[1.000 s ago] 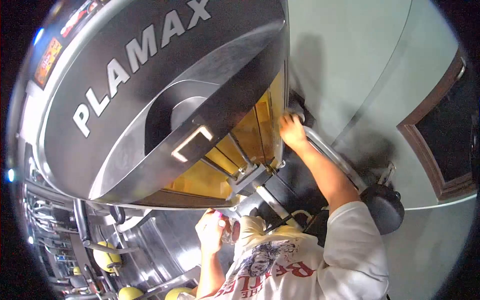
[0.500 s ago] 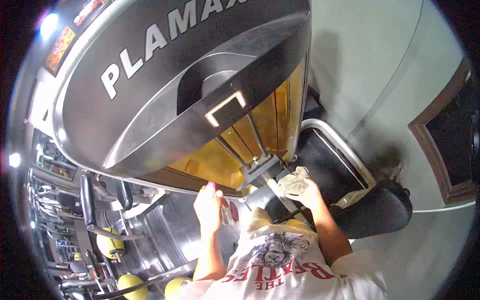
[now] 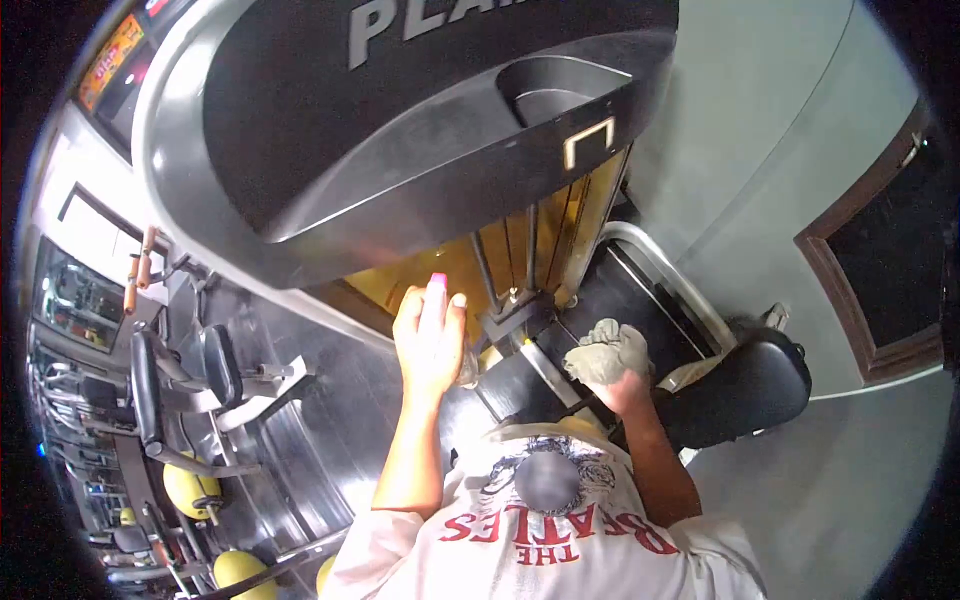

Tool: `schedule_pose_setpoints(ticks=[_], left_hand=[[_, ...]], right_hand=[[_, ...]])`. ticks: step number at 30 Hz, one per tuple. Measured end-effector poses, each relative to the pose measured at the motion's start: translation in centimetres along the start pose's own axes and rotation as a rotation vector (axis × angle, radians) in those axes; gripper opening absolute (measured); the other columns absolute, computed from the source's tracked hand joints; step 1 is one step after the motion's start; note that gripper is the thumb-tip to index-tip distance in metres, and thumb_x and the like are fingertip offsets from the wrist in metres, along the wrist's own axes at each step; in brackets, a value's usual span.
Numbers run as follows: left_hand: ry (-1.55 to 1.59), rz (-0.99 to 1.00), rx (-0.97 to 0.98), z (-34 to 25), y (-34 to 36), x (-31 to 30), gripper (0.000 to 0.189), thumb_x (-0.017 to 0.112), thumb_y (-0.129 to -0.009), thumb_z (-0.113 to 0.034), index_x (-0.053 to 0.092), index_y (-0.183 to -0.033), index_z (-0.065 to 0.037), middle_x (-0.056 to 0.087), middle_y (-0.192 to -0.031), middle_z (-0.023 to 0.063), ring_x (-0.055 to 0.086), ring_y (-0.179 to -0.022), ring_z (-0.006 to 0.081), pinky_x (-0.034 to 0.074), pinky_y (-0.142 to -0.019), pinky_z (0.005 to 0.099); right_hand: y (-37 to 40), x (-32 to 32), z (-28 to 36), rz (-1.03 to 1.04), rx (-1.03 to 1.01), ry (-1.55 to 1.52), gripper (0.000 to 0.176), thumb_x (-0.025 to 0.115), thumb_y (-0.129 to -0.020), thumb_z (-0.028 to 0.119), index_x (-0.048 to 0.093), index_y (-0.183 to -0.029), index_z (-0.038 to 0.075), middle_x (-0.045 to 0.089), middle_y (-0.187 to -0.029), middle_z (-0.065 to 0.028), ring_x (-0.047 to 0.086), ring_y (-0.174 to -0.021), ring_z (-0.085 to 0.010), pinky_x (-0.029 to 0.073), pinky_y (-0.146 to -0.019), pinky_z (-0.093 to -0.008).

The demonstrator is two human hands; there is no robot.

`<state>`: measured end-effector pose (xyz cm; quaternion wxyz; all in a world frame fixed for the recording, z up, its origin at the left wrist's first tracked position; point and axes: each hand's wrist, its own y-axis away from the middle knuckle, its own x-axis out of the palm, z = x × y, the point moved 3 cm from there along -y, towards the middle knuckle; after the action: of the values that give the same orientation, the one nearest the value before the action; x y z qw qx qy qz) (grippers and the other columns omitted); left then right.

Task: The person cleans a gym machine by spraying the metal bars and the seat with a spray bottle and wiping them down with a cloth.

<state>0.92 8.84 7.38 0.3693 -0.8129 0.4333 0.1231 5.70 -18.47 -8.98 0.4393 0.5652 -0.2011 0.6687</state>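
My left hand is wrapped around a clear spray bottle with a pink top; most of the bottle is behind the fingers. It is raised in front of the yellow tinted panel of a dark gym machine. In my right hand is a crumpled grey cloth, bunched over the fingers. The cloth is held near the machine's weight stack and its guide rods, apart from the panel.
A black padded seat stands at the right, near a curved silver frame. Behind it is a grey wall with a brown-framed dark opening. Other gym equipment and yellow weight plates fill the left side.
My left hand has lifted the spray bottle higher against the panel. The cloth is bunched more tightly in my right hand. The view has shifted, with the machine now further right.
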Motion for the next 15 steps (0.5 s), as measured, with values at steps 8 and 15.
schedule_pose_setpoints(ticks=[8,15], left_hand=[[0.282,-0.095,0.041,1.4,1.5,-2.4,0.017,0.066,-0.088,-0.010,0.054,-0.082,0.001,0.047,-0.071,0.0058,0.045,-0.063,0.0159,0.038,-0.058,0.0299],[0.409,-0.123,0.153,2.9,2.7,-5.6,0.015,0.067,-0.086,-0.006,0.056,-0.078,0.000,0.049,-0.070,0.0055,0.046,-0.062,0.0145,0.038,-0.057,0.0290]], right_hand=[[0.9,2.1,-4.4,0.247,-0.058,0.758,0.055,0.047,-0.091,0.052,0.046,-0.130,0.014,0.043,-0.135,-0.0098,0.041,-0.123,-0.0347,0.032,-0.103,-0.0565],[-1.4,4.1,-6.3,0.289,0.095,0.244,0.059,0.038,-0.096,0.051,0.042,-0.143,0.016,0.042,-0.147,-0.0115,0.040,-0.136,-0.0333,0.032,-0.108,-0.0593]])
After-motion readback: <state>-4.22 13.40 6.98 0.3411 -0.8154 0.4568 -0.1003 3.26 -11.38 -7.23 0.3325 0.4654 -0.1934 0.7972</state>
